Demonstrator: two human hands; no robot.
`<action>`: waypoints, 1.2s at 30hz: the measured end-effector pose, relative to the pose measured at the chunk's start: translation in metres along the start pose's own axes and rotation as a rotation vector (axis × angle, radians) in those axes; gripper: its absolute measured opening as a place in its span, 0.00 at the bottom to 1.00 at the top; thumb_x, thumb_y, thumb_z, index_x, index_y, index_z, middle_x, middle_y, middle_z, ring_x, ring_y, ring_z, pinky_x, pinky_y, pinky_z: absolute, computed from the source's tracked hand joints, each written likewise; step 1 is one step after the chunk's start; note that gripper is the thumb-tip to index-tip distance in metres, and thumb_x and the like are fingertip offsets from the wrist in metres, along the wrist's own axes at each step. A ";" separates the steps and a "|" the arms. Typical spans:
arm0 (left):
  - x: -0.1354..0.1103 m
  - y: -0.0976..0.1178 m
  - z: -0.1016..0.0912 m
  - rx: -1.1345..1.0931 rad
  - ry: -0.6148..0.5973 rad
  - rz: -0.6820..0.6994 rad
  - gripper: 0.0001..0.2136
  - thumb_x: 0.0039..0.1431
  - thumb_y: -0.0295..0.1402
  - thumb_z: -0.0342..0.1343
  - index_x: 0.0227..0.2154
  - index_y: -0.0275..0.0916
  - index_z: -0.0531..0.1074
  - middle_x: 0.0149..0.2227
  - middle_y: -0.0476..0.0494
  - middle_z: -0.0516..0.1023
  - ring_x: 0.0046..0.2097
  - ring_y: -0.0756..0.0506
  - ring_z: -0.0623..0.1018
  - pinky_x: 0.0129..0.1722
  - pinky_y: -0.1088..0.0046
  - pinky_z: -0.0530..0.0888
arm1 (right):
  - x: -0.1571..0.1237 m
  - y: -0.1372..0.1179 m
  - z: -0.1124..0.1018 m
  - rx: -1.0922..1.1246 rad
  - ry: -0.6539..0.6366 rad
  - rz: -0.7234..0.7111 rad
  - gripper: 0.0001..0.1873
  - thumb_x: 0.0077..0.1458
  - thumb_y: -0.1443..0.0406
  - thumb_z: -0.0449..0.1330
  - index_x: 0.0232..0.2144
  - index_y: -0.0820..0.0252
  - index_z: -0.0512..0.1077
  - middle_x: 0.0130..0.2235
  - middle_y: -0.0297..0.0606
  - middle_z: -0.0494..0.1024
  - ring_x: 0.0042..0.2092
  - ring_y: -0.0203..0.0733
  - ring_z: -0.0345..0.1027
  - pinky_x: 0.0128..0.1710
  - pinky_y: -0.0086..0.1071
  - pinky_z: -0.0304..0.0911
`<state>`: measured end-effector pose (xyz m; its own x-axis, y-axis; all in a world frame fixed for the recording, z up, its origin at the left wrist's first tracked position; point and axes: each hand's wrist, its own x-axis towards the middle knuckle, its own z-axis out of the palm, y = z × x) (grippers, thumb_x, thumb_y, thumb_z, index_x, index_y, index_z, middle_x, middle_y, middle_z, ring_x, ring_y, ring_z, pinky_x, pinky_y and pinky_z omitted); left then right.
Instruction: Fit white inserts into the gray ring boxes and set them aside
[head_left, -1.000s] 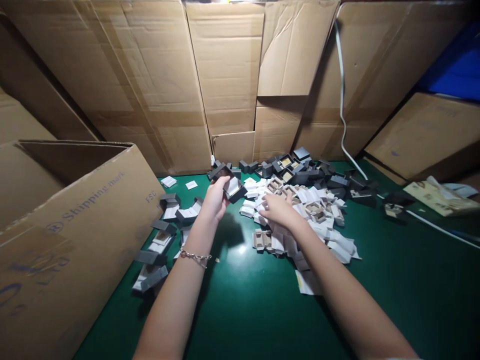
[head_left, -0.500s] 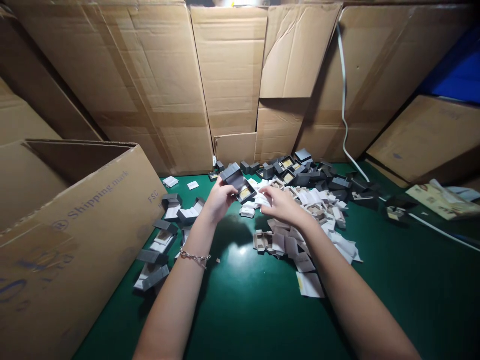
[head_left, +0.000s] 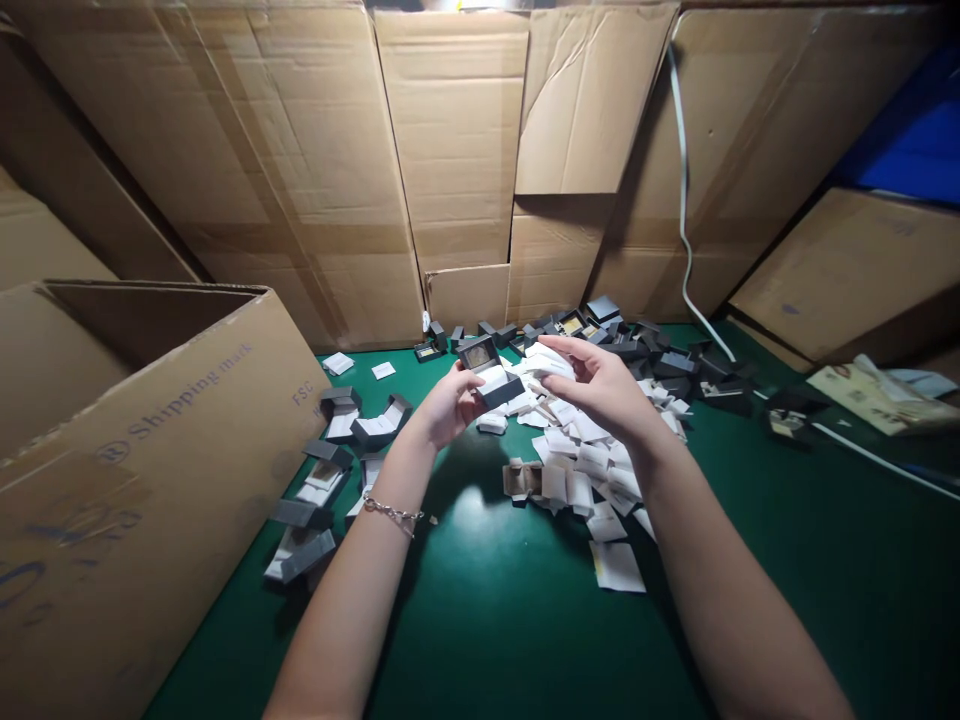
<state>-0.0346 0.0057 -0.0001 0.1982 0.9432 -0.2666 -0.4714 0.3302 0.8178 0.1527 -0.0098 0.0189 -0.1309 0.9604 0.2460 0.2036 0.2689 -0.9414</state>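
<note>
The left hand (head_left: 448, 410) grips a small black box (head_left: 501, 391), lid raised. Just right of that grip, the right hand (head_left: 606, 386) pinches white paper (head_left: 550, 363); beneath it spreads a white pile (head_left: 592, 458), with dark boxes (head_left: 681, 364) beyond.

The hinged box (head_left: 505, 392) at centre is black outside, partly white within; the folded insert (head_left: 550, 362) towards three o'clock is white. At four o'clock the paper pile (head_left: 592, 458) is white, with a grey-brown opened carton (head_left: 523, 480) at five. Black boxes (head_left: 679, 364) at three seem yellowish inside, though shadowed. The tabletop (head_left: 487, 640) is deep green; the shipping carton (head_left: 225, 440) at nine, tan with bluish lettering.
</note>
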 end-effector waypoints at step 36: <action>-0.006 -0.016 0.012 -0.187 -0.392 -0.220 0.16 0.60 0.39 0.45 0.32 0.33 0.74 0.31 0.39 0.77 0.33 0.44 0.77 0.32 0.68 0.73 | -0.013 0.005 0.040 -0.073 0.508 -0.493 0.31 0.59 0.56 0.54 0.59 0.42 0.43 0.55 0.43 0.58 0.50 0.48 0.66 0.46 0.46 0.69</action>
<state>-0.0177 -0.0060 -0.0048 0.6020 0.7776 -0.1814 -0.5212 0.5548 0.6486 0.1171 -0.0242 0.0013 0.2405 0.6361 0.7331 0.3043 0.6678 -0.6793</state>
